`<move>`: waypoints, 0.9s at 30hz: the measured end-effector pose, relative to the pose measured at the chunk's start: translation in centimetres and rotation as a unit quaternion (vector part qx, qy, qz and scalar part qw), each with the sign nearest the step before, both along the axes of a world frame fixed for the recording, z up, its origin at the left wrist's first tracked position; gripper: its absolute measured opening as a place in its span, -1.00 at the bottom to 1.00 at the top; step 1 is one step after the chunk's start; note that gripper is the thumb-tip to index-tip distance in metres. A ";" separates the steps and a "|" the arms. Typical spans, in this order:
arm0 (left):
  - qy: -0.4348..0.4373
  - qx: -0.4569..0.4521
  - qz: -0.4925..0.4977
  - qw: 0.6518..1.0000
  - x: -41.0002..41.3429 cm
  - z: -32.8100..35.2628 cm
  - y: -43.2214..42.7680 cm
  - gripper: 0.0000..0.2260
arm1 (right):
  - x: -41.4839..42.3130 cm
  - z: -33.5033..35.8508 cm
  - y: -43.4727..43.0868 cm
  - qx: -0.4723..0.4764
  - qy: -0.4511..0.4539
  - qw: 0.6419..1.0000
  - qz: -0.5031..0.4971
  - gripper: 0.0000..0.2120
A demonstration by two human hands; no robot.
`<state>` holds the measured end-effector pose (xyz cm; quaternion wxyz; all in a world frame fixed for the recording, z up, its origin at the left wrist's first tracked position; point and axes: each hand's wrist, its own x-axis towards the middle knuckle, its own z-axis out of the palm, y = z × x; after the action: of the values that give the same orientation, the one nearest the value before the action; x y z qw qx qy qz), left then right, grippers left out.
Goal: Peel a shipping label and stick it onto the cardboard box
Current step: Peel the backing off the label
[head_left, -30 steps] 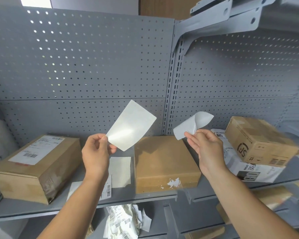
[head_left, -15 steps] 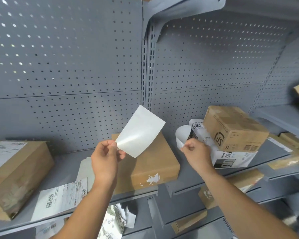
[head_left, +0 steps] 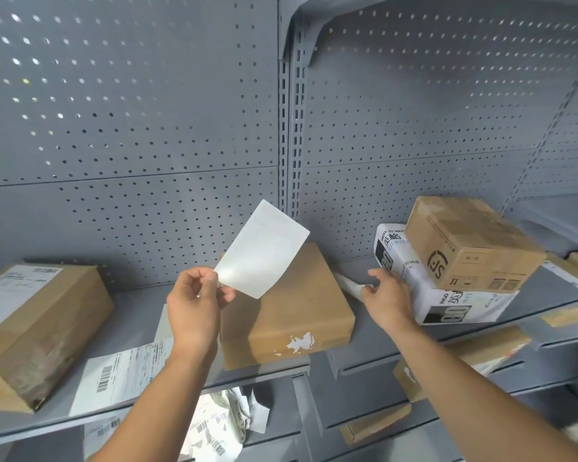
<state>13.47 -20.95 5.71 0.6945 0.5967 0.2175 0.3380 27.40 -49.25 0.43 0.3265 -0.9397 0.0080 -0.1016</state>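
Observation:
My left hand (head_left: 196, 301) pinches the lower corner of a blank white label sheet (head_left: 262, 250) and holds it up, tilted, in front of a plain cardboard box (head_left: 297, 311). The box lies flat on the grey shelf (head_left: 367, 331) and has torn white scraps on its front face. My right hand (head_left: 386, 295) is low on the shelf to the right of the box. Its fingertips touch the end of a curled white sheet (head_left: 347, 285) lying behind the box's right corner. The thumb is lifted off the sheet, so the grip is unclear.
A larger box with a printed label (head_left: 37, 325) stands at the left. A printed label sheet (head_left: 124, 375) lies on the shelf beside it. At the right a brown box (head_left: 471, 245) rests on a white package (head_left: 454, 301). Crumpled labels (head_left: 221, 425) sit on the shelf below.
My right hand has dropped from chest height to the shelf, carrying the curled sheet down beside the box. The left hand keeps its sheet raised. My view has swung right.

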 end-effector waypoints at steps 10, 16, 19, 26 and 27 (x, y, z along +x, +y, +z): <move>-0.003 -0.018 -0.015 1.000 -0.2 0.3 -0.3 -0.90 | -1.8 4.3 2.2 0.021 -0.103 0.994 0.036 -0.68; -0.033 -0.047 -0.031 0.998 -1.1 1.4 -1.0 -0.92 | -6.8 8.9 7.3 0.063 -0.236 0.950 0.196 -0.77; -0.041 -0.059 -0.036 0.997 -1.6 1.7 -1.2 -0.93 | -9.2 9.6 10.1 0.011 -0.309 0.899 0.309 -0.77; -0.052 -0.069 -0.042 0.995 -2.9 2.3 -0.9 -0.92 | -10.4 9.0 13.6 -0.126 -0.361 0.870 0.312 -0.78; -0.052 -0.073 -0.046 0.995 -3.1 2.4 -0.9 -0.92 | -10.3 8.9 13.7 -0.133 -0.363 0.869 0.309 -0.80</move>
<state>10.39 -21.81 8.07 0.7613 0.5353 0.1776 0.3199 17.10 -35.53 9.33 0.1934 -0.8259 -0.4148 -0.3293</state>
